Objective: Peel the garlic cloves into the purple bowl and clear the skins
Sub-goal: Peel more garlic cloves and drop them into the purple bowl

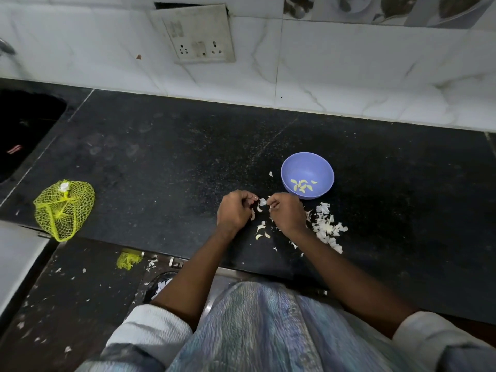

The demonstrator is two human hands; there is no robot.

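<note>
Peeling a garlic clove (262, 202) beside the purple bowl (295, 163).
Both my hands, left hand (234, 212) and right hand (287, 214), pinch it; light, slippery, papery skin tears at the tip.

A black speckled bench (174, 167) runs beneath a wall of white marbled tiles (349, 76). A grubby white socket plate (197, 36) with switches is set in the wall, its upper edge hanging away from the tiles. At the far left a dark sink (24, 130) is sunk into the bench. A yellow net bag (63, 208) lies near the bench's front left edge, a white tag at its knot. Below it, on the dark floor (67, 304), lies a small scrap of yellow netting (128, 260).
</note>
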